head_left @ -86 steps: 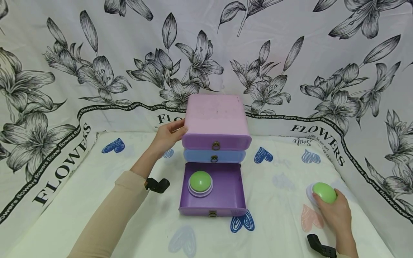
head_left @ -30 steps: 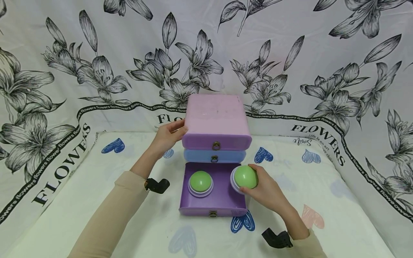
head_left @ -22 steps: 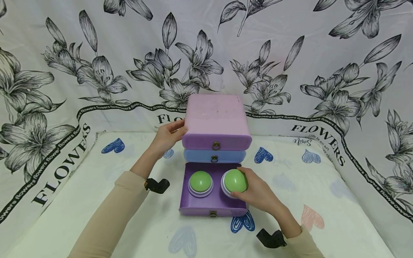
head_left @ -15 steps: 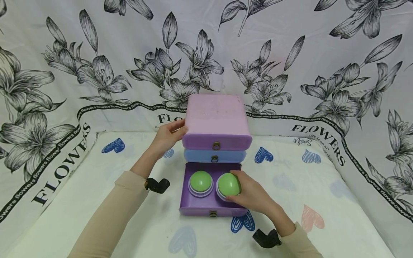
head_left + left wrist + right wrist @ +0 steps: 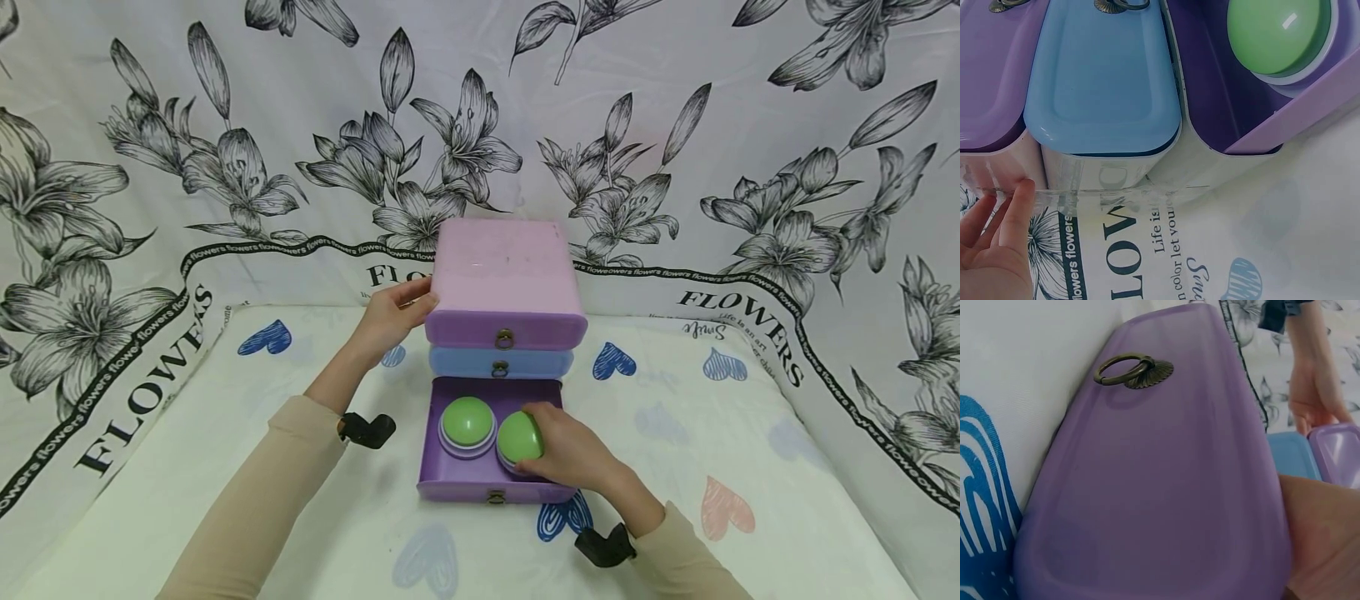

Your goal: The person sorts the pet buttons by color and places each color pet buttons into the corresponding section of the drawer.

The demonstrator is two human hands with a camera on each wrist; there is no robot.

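A small chest of drawers [image 5: 506, 267] stands in the middle, pink on top, its bottom purple drawer [image 5: 480, 483] pulled out. Inside that drawer sits a round green-domed object with a pale base [image 5: 467, 423]. Beside it, on the right, my right hand [image 5: 566, 450] grips a second green-domed object [image 5: 517, 437], thumb on the near side and fingers on the far side. Whether its base rests on the drawer floor I cannot tell. My left hand [image 5: 390, 321] touches the chest's upper left side with its fingertips, fingers fairly straight in the left wrist view.
Above the pulled-out drawer are a blue drawer [image 5: 498, 362] and a purple top drawer [image 5: 465, 332], both closed, with ring pulls. A white cloth with hearts [image 5: 300, 517] lies beneath. Flower-printed fabric [image 5: 337, 83] hangs behind.
My right hand has carried the second green-domed object from the cloth at far right leftward into the drawer, lowering it beside the first. My left hand has stayed on the chest.
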